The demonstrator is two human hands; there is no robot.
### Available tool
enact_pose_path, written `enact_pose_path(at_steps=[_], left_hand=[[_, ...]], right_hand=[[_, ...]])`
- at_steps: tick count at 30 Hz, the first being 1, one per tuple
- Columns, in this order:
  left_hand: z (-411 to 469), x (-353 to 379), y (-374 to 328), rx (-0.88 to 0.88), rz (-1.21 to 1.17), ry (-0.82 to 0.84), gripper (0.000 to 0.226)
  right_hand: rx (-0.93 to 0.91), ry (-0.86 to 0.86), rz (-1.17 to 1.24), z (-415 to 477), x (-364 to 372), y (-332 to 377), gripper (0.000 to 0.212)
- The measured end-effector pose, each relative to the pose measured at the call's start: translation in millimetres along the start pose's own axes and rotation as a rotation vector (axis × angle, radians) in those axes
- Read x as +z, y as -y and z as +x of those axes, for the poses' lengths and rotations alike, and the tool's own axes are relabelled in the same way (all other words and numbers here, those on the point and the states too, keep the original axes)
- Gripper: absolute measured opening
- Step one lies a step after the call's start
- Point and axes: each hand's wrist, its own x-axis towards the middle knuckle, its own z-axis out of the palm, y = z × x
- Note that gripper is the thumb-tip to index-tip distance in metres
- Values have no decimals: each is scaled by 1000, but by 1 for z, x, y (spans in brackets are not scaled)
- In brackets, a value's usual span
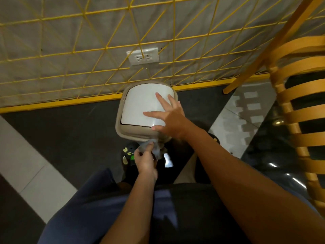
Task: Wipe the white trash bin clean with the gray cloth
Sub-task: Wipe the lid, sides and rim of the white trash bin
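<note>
- Head view looks straight down on the white trash bin (pixel 140 104), which stands on the dark floor against the yellow wire grid (pixel 84 41), just below a wall outlet (pixel 143 56) and left of a wooden chair (pixel 299 103).
- Our right hand (pixel 171 118) lies flat on the lid, fingers straight and spread, thumb at the near beige rim. It holds nothing and seems to steady the bin.
- Our left hand (pixel 145 162) has its fingers curled round the gray cloth (pixel 159 150), bunched into a wad.
- The cloth sits just under the near rim and touches the front wall of the bin. Its lower folds hang loose above our shoe (pixel 127 152).
- We judge the step in hand to be wiping the front side below the rim, with the lid braced from above.
- We cannot tell how much of the bin is already clean: the lid looks pale and even, but the side walls are hidden from this angle.
- The next move calls for firm pressure with the wad along the wall and rim, while the flat hand stops the light bin from sliding or tipping toward the grid.
- The lid may swing under our palm, so the weight belongs near the rim.
</note>
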Motion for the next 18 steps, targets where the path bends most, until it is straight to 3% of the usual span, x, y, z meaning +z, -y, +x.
enact_pose_path(at_steps=[6,10,18], left_hand=[[4,12,10,140,53,-113,30],[9,14,17,62,61,-79,48],[15,25,18,60,128,-113,44]], right_hand=[[-32,33,45,2,5,-7,53],[-32,35,83,-1,4,-5,52],[-68,-18,198,-10,7,-2,42]])
